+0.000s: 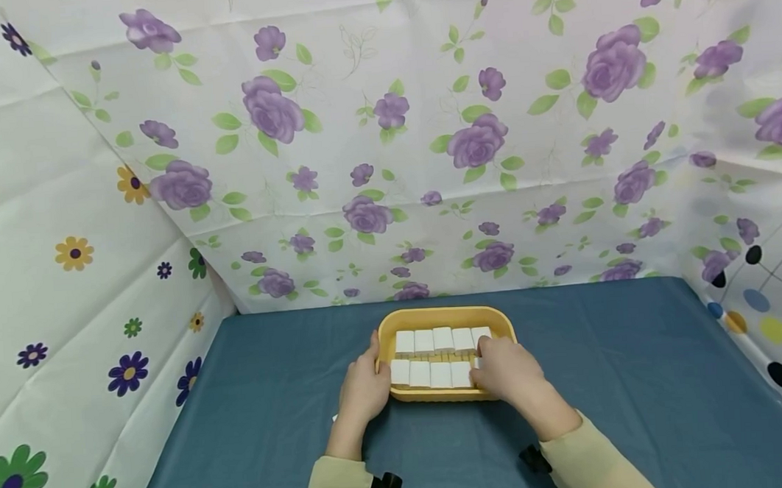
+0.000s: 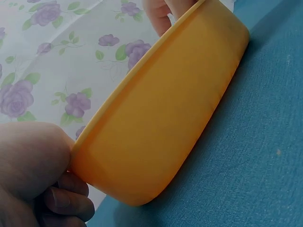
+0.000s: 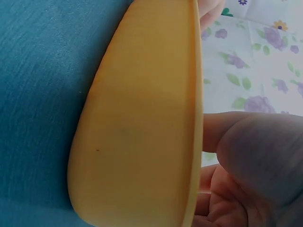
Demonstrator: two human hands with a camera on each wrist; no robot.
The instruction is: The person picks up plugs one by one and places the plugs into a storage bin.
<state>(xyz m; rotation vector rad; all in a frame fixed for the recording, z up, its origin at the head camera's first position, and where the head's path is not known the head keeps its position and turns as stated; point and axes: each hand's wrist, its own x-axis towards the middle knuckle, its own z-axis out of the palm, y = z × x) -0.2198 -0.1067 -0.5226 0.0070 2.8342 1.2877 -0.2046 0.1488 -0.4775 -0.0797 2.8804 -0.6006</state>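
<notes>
A yellow plastic basket [image 1: 448,396] stands on the table with white rectangular blocks in two rows, a back row [image 1: 442,340] and a front row [image 1: 420,374]. My left hand [image 1: 364,388] grips its left end, thumb over the rim; in the left wrist view that hand [image 2: 35,172] holds the basket wall [image 2: 161,109] at a corner. Over the right end, my right hand [image 1: 512,370] reaches inside, thumb and fingers around the front row's rightmost white block [image 1: 477,362], mostly hidden by the hand. The right wrist view shows this hand [image 3: 255,165] above the rim.
A blue-green cloth [image 1: 290,352] covers the table. Floral sheets [image 1: 373,164] rise behind it and at both sides. A small white piece [image 1: 334,418] peeks out beside the left wrist. Black wrist mounts [image 1: 387,486] sit at both cuffs.
</notes>
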